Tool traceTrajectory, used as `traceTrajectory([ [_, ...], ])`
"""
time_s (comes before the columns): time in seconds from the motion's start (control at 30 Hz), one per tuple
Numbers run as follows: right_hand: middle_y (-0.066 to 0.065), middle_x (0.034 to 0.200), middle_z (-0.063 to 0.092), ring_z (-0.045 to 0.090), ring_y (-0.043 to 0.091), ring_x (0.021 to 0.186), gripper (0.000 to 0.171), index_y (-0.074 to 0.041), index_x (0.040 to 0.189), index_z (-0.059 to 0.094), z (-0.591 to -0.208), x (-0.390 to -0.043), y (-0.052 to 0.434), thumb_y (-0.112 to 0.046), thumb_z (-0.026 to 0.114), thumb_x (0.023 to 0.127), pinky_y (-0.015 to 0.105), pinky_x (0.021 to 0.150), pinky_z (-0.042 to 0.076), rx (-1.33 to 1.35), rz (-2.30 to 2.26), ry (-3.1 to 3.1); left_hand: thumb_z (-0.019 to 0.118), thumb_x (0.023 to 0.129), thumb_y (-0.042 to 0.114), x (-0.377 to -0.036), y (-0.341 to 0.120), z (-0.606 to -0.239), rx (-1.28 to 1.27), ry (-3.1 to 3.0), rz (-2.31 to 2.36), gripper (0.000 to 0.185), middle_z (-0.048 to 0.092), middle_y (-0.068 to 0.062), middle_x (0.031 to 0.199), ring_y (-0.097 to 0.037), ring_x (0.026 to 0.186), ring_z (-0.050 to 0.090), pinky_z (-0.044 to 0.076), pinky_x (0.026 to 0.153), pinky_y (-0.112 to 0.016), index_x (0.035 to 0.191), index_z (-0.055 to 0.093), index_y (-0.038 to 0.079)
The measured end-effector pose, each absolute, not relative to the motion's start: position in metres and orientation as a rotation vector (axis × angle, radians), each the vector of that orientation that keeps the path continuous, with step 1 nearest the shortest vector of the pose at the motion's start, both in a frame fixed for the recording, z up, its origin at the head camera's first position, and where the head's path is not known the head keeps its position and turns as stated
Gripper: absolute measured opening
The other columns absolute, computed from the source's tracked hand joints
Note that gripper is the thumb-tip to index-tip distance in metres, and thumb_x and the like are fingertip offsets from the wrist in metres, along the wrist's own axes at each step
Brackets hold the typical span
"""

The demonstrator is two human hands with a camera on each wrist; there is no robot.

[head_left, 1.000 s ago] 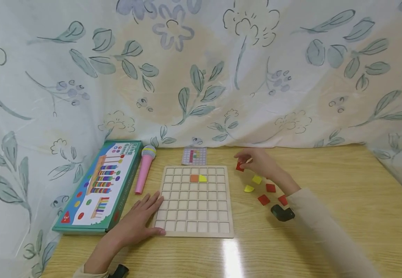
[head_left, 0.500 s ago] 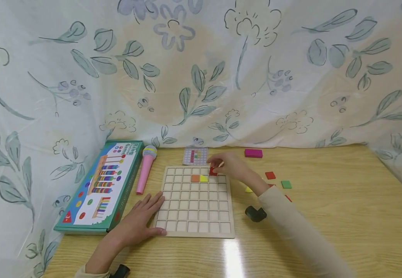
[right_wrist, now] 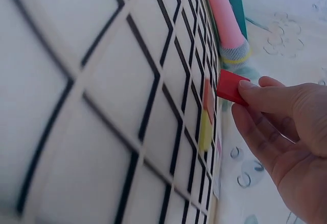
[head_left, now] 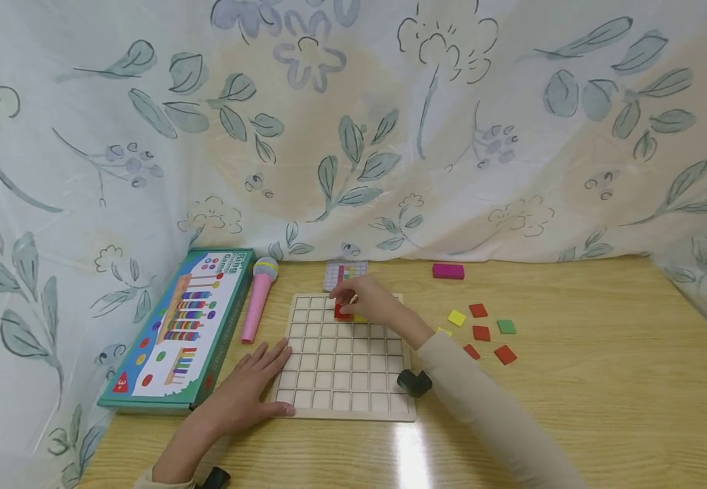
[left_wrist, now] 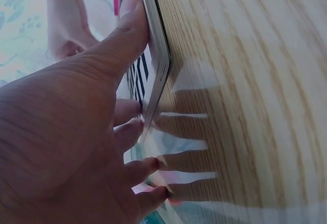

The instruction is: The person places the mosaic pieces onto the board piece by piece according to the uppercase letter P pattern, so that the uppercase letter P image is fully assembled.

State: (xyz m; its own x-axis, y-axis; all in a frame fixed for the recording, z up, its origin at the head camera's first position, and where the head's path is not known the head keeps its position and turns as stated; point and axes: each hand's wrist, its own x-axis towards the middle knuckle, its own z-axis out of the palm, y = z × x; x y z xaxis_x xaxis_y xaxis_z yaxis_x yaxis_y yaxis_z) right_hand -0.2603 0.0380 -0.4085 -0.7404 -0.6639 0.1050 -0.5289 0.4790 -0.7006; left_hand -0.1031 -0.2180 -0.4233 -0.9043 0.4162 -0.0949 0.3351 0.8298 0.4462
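A wooden grid board [head_left: 347,414] lies on the table. My left hand [head_left: 246,384] rests along its left edge with fingers spread; in the left wrist view the thumb [left_wrist: 130,22] lies over the board's rim. Between thumb and fingers, my right hand [head_left: 370,299] pinches a small red square tile [right_wrist: 230,86] over the upper part of the board. In the right wrist view, an orange tile [right_wrist: 208,99] and a yellow tile [right_wrist: 205,131] with a curved edge sit side by side in the grid, close to the red tile. The right hand partly covers this area from above.
Loose tiles lie right of the board: several red ones [head_left: 481,333], a yellow one [head_left: 456,318] and a green one [head_left: 506,327]. A patterned card [head_left: 333,273] and a magenta block [head_left: 448,272] lie behind. A pink microphone [head_left: 256,309] and a game box [head_left: 170,339] stand left.
My right hand has carried the red tile leftward from beside the loose tiles to over the board, near the orange tile. The left hand has stayed on the board's edge.
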Motion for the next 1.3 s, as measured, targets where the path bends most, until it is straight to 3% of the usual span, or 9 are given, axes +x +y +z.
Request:
traceTrajectory([
  [0.93, 0.002, 0.092, 0.069, 0.061, 0.013, 0.084, 0.019, -0.004, 0.105, 0.073, -0.418, -0.259, 0.008, 0.0, 0.071, 0.087, 0.023, 0.077, 0.053, -0.916, -0.964, 2.644, 0.068, 0.082, 0.059, -0.103, -0.218, -0.425, 0.591, 2.825, 0.637, 0.095, 0.025, -0.01, 0.161, -0.044, 0.145, 0.018, 0.018, 0.116, -0.062, 0.153, 0.034, 0.006],
  [1.3, 0.001, 0.097, 0.067, 0.06, 0.014, 0.089, 0.021, -0.005, 0.113, 0.07, -0.413, -0.256, 0.024, -0.004, 0.067, 0.092, 0.025, 0.081, 0.052, -0.878, -0.99, 2.624, 0.067, 0.082, 0.059, -0.104, -0.219, -0.425, 0.573, 2.815, 0.641, 0.095, 0.023, -0.008, 0.161, -0.044, 0.146, 0.016, 0.017, 0.116, -0.061, 0.154, 0.032, 0.008],
])
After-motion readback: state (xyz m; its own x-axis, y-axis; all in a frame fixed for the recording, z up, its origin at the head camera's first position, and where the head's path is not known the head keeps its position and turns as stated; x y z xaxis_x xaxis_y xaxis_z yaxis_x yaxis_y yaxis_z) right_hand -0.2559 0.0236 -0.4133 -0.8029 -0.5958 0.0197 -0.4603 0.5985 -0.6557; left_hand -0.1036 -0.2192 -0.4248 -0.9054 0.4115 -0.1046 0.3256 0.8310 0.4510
